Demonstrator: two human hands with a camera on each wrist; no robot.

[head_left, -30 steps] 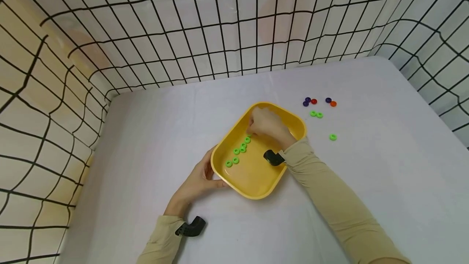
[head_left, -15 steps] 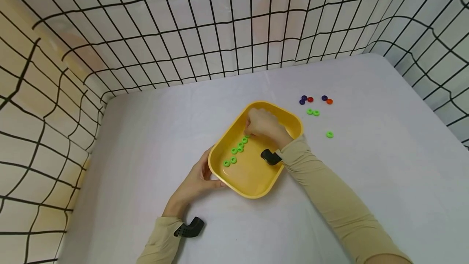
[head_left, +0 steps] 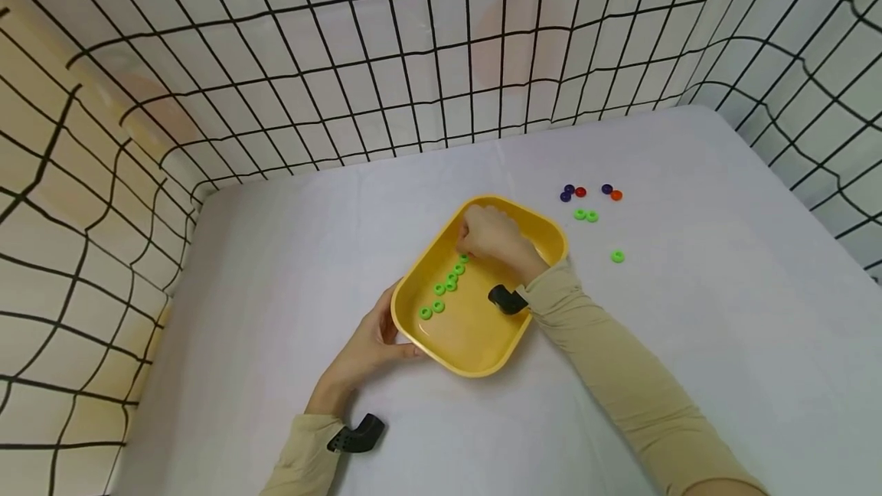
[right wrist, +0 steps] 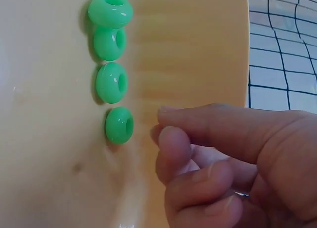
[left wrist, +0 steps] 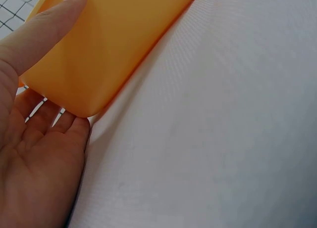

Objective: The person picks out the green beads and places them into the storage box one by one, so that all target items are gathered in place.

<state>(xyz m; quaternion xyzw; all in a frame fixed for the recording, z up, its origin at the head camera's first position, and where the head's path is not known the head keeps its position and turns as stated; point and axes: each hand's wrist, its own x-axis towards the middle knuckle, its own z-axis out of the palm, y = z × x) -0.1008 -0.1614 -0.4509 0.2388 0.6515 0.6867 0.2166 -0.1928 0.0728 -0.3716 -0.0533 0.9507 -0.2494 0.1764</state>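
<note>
Left hand (head_left: 368,347) cups yellow tray (head_left: 482,343) corner; right hand (head_left: 492,239) curled, seemingly empty, beside green beads (right wrist: 119,125).

I see the yellow tray (head_left: 482,343) on the white cloth (head_left: 689,327); my left hand (head_left: 368,347) holds its near-left rim; my right hand (head_left: 492,239) sits inside it, at the far end of a row of green beads (head_left: 444,285). Right of the tray, loose green beads (head_left: 586,215) lie apart; purple and red beads (head_left: 589,192) lie beyond them.
</note>
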